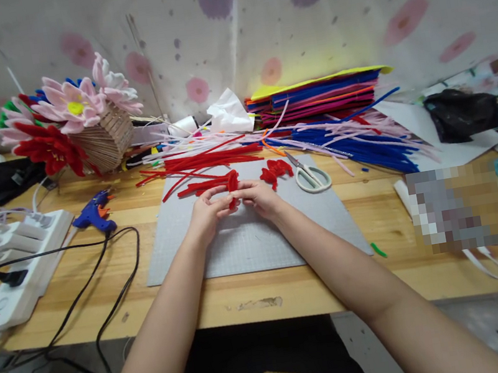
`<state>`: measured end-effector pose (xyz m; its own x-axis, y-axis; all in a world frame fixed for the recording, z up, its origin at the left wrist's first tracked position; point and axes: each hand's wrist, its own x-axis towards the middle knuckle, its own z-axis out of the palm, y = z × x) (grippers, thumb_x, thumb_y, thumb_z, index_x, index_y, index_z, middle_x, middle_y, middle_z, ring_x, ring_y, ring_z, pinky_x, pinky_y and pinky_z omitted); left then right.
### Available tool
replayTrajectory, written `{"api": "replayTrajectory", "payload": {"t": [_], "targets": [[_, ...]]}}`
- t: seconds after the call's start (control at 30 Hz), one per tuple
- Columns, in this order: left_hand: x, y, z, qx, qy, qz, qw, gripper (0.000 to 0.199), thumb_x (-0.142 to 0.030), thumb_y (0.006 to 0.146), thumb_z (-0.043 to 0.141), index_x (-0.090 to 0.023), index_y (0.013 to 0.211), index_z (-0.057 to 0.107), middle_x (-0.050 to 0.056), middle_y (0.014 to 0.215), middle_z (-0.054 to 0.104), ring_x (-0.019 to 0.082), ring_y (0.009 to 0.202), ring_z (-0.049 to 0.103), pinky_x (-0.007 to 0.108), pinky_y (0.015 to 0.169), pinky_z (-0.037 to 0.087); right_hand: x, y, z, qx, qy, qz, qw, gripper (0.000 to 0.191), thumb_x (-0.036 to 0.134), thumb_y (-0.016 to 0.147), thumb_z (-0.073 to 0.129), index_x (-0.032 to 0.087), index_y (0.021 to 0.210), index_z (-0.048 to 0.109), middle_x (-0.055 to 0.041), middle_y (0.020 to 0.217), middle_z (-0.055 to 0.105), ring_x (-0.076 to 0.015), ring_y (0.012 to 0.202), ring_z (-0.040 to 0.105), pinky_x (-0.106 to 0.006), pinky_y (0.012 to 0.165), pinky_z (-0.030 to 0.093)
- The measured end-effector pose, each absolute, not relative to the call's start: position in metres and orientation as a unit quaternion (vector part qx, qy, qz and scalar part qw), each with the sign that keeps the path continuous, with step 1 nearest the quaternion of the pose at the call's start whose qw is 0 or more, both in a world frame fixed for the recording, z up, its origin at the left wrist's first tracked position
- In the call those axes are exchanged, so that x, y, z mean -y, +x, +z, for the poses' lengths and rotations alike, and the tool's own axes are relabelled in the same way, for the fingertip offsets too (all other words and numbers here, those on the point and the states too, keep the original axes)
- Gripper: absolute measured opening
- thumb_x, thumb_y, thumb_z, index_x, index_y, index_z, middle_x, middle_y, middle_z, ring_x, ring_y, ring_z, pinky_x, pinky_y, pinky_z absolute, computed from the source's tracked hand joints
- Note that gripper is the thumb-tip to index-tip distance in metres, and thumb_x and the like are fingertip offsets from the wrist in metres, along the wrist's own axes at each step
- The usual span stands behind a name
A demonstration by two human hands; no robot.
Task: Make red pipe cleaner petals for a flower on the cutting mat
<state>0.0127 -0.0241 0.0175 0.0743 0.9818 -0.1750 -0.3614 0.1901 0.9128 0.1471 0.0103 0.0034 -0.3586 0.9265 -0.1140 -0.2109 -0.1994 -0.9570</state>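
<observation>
Over the grey cutting mat (249,246), my left hand (210,213) and my right hand (258,197) meet with their fingertips pinched on one red fuzzy stem piece (232,181). It looks bent into a loop and stands upright between them. Behind my left hand lie several straight red stems (197,186) on the mat's back edge. Shaped red pieces (277,171) rest to the right of my right hand. Beside them, scissors with pale handles (313,179) lie at the mat's right back corner.
Blue glue gun (94,213) and white power strip (26,269) with cables at left. A woven basket (104,140) of fuzzy flowers (70,104) stands at back left. Blue and pink stems (365,146) spread behind the mat; a black bag (462,113) is at right.
</observation>
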Motion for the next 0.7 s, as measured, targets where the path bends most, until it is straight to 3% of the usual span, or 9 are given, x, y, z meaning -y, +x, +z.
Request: {"api": "replayTrajectory", "payload": {"t": [0.37, 0.47, 0.6, 0.7], "targets": [[0.021, 0.013, 0.008, -0.434, 0.383, 0.548, 0.604, 0.051, -0.019, 0.048, 0.077, -0.017, 0.082, 0.039, 0.0, 0.058, 0.065, 0.013, 0.049, 0.061, 0.026, 0.055, 0.05, -0.006, 0.146, 0.004, 0.435, -0.35, 0.735, 0.384, 0.025, 0.031, 0.054, 0.07, 0.016, 0.065, 0.053, 0.0076, 0.048, 0.039, -0.0022, 0.04, 0.024, -0.02, 0.04, 0.011], [0.019, 0.016, 0.006, -0.44, 0.363, 0.6, 0.561, 0.047, -0.02, 0.049, 0.075, -0.017, 0.078, 0.038, -0.004, 0.055, 0.062, 0.011, 0.049, 0.06, 0.027, 0.056, 0.051, -0.002, 0.14, 0.001, 0.473, -0.396, 0.658, 0.432, 0.025, 0.04, 0.061, 0.065, 0.017, 0.066, 0.055, 0.0072, 0.047, 0.037, -0.004, 0.04, 0.028, -0.02, 0.039, 0.018], [0.017, 0.019, 0.004, -0.433, 0.35, 0.649, 0.518, 0.041, -0.02, 0.052, 0.073, -0.017, 0.078, 0.041, -0.006, 0.053, 0.058, 0.009, 0.049, 0.058, 0.026, 0.058, 0.052, -0.001, 0.133, -0.005, 0.558, -0.44, 0.477, 0.517, 0.023, 0.04, 0.067, 0.06, 0.017, 0.064, 0.059, 0.002, 0.058, 0.049, -0.0071, 0.047, 0.04, -0.023, 0.045, 0.03], [0.015, 0.017, 0.004, -0.431, 0.35, 0.647, 0.523, 0.042, -0.02, 0.051, 0.073, -0.017, 0.078, 0.041, -0.006, 0.054, 0.058, 0.009, 0.049, 0.058, 0.028, 0.058, 0.053, -0.002, 0.132, -0.008, 0.578, -0.43, 0.447, 0.531, 0.02, 0.038, 0.069, 0.058, 0.018, 0.075, 0.061, 0.0006, 0.068, 0.054, -0.0083, 0.052, 0.045, -0.023, 0.048, 0.035]]}}
